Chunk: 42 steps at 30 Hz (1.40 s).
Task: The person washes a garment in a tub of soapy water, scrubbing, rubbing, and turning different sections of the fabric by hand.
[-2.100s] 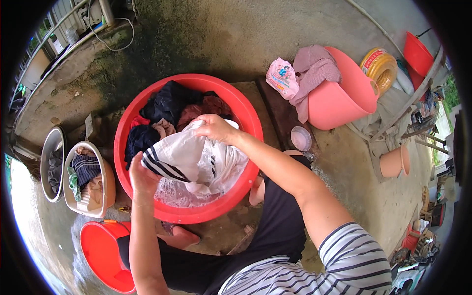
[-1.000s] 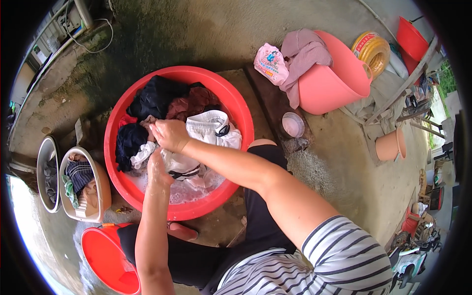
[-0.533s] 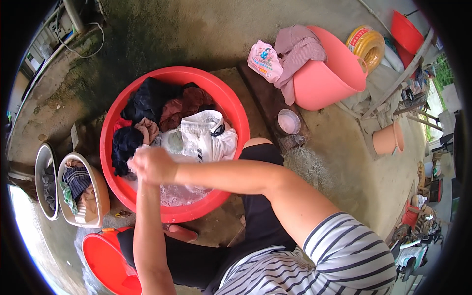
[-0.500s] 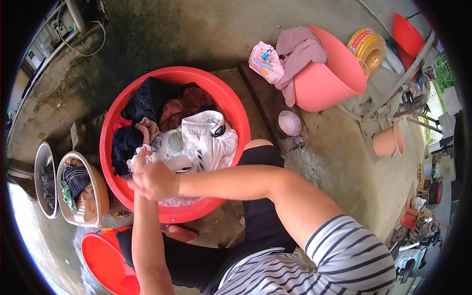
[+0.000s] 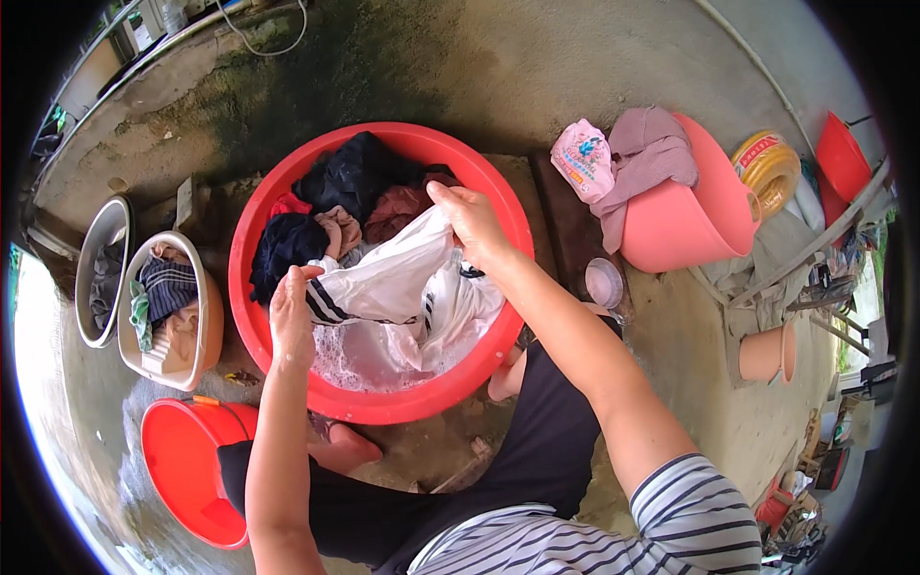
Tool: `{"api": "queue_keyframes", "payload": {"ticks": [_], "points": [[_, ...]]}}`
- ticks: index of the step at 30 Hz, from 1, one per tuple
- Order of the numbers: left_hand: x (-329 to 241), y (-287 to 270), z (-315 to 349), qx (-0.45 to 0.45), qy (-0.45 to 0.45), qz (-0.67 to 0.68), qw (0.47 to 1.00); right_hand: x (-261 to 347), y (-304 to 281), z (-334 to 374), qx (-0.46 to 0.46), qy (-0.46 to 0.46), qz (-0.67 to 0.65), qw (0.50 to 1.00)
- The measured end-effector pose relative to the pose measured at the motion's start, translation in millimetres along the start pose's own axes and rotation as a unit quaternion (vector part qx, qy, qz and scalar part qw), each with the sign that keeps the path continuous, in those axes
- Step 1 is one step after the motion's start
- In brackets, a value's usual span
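Over a large red tub [image 5: 251, 331] I hold a white garment with black stripes [image 5: 383, 278] spread between both hands. My left hand [image 5: 291, 321] is at the striped edge, its fingers closed on the cloth. Higher and to the right, my right hand [image 5: 471, 228] grips the other end between thumb and fingers. Beneath, more white cloth [image 5: 474, 311] lies in sudsy water [image 5: 359, 359]. Dark clothes [image 5: 350, 177] and brownish-red cloth [image 5: 395, 211] are heaped at the tub's far side. The cloth hides part of the tub's contents.
To the left stand a beige basin [image 5: 211, 335] of clothes and a grey basin [image 5: 84, 287]. A red bucket [image 5: 182, 479] lies tilted near my left arm. At right are a pink tub [image 5: 685, 230] with a mauve cloth [image 5: 652, 144], a pink packet [image 5: 583, 158] and a small bowl [image 5: 604, 283].
My hands, close together and overlapping before, have moved apart. The right hand went up and to the right, and the white garment is now stretched between them. The whole view has shifted slightly.
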<state>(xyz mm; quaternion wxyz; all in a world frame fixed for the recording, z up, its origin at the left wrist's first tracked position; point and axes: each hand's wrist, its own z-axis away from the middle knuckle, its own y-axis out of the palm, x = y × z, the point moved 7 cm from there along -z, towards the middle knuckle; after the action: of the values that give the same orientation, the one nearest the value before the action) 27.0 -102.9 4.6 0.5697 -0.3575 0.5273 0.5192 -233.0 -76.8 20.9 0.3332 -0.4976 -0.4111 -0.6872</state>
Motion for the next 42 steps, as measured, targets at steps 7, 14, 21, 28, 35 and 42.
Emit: {"api": "queue_keyframes", "payload": {"ticks": [7,14,21,28,35,42], "points": [[-12,2,9,0.000,-0.021,0.056,0.998,40,-5,13,-0.009,-0.024,0.088,0.996],[-13,0,12,-0.013,-0.037,0.060,0.997,31,-8,8,0.041,0.128,0.089,0.987],[-10,-9,8,0.011,0.010,0.054,0.998,13,-8,-6,0.048,0.089,0.077,0.992],[-22,16,8,0.150,0.047,-0.101,0.982,-3,16,1,0.008,0.058,0.022,0.998],[-22,44,14,0.180,-0.032,-0.214,0.960,1,112,37,0.355,-0.023,0.010,0.935],[-74,9,21,0.089,-0.022,-0.065,0.994,-138,86,79,0.493,-0.077,0.352,0.792]]}}
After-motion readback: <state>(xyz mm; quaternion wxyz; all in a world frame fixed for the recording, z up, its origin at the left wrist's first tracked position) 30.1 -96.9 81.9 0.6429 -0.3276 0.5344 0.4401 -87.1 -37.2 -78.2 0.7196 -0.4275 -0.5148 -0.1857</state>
